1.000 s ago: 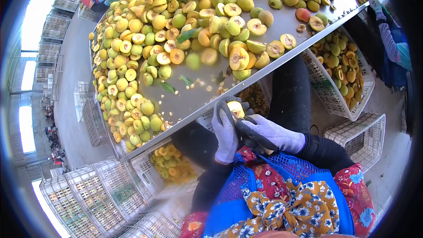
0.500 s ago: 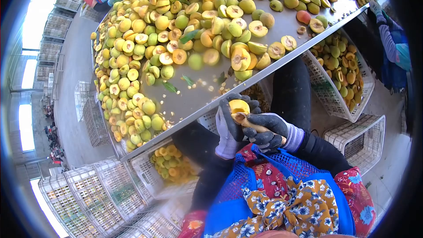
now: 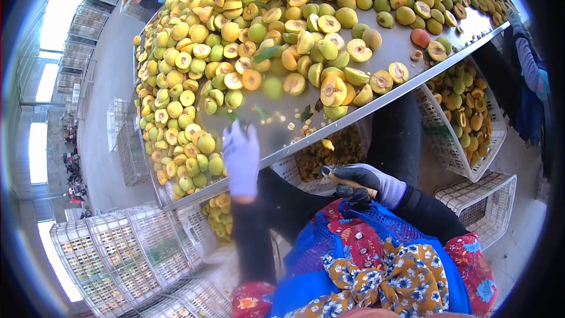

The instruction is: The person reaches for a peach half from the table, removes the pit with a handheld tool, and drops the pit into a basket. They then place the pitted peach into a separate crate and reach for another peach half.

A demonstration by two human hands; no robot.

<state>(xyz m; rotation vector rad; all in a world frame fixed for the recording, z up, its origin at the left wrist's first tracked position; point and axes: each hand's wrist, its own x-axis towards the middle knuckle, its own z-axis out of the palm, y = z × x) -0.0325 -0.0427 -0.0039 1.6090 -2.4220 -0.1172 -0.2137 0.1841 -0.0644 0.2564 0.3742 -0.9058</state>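
My left hand (image 3: 240, 156), gloved in pale lilac with dark fingers, reaches over the near edge of the metal table (image 3: 282, 144), beside the piled apricots (image 3: 194, 141). Motion blurs its fingers, so their grip cannot be made out. My right hand (image 3: 368, 179), in a matching glove, is closed around a wooden-handled tool (image 3: 369, 191) with a dark tip, held above my lap. A small yellow piece of fruit (image 3: 328, 144) appears in mid-air over a crate of stones and scraps (image 3: 332, 162) under the table edge. Many apricots are cut in halves.
A crate of halved apricots (image 3: 459, 106) leans at the right, above a white crate (image 3: 482, 200). Another fruit-filled crate (image 3: 197, 229) stands below the table's left end, near stacked white crates (image 3: 118, 247). Other people work at the upper left and far right.
My left hand has left the right hand and moved left over the table. The cut apricot is no longer between my hands. My right hand keeps the tool; the view has shifted slightly.
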